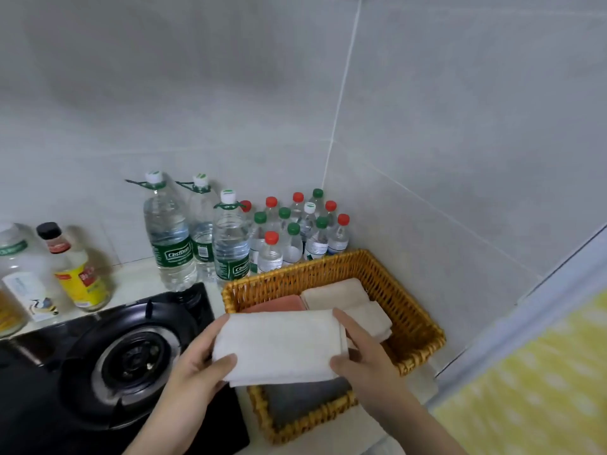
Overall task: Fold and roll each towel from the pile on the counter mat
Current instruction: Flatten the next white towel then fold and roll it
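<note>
I hold a folded white towel [279, 346] level over a wicker basket [414, 323]. My left hand [197, 369] grips its left end, thumb on top and fingers behind. My right hand [364, 353] grips its right end the same way. Inside the basket lie a pink towel [279, 303] and two beige towels [338, 292] at the back, and a grey towel [305, 402] at the front, partly hidden by the white one.
A black gas stove burner [131, 359] sits left of the basket. Several water bottles [230, 238] stand against the tiled wall behind it, with sauce bottles [78, 270] at far left. A yellow patterned surface [532, 382] lies at the right.
</note>
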`<action>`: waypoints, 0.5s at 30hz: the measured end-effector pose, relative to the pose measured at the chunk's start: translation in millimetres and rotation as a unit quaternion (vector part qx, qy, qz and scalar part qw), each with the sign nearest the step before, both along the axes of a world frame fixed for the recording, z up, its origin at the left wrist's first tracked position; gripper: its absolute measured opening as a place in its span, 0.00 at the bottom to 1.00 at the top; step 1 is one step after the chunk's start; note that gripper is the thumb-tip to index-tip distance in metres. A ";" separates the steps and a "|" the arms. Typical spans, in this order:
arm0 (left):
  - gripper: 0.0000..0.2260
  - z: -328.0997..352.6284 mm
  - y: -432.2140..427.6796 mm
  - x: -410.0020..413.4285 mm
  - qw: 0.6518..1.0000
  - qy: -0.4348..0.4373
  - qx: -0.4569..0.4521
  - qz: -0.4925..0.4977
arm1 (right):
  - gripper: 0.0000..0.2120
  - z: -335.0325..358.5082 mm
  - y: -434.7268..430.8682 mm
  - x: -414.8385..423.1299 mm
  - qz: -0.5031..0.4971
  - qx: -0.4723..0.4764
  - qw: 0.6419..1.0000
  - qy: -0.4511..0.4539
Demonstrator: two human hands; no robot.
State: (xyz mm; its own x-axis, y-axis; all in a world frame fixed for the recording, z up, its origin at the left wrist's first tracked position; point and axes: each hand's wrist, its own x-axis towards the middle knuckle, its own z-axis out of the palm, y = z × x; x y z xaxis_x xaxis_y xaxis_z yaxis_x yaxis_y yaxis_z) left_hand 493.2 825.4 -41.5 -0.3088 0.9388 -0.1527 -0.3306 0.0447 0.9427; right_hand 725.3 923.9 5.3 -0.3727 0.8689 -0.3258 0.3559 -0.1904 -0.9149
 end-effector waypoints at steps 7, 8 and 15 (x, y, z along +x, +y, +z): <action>0.18 11.3 25.5 19.9 0.999 -0.018 -0.024 0.044 | 0.30 -4.3 35.2 8.7 0.021 0.007 0.999 -0.030; 0.17 10.5 28.7 23.3 0.999 -0.014 -0.028 0.043 | 0.30 -4.2 40.6 13.7 0.023 0.008 0.999 -0.037; 0.22 -7.5 58.0 52.8 0.995 0.032 -0.084 0.045 | 0.32 -15.5 76.9 51.1 0.065 0.021 0.995 -0.075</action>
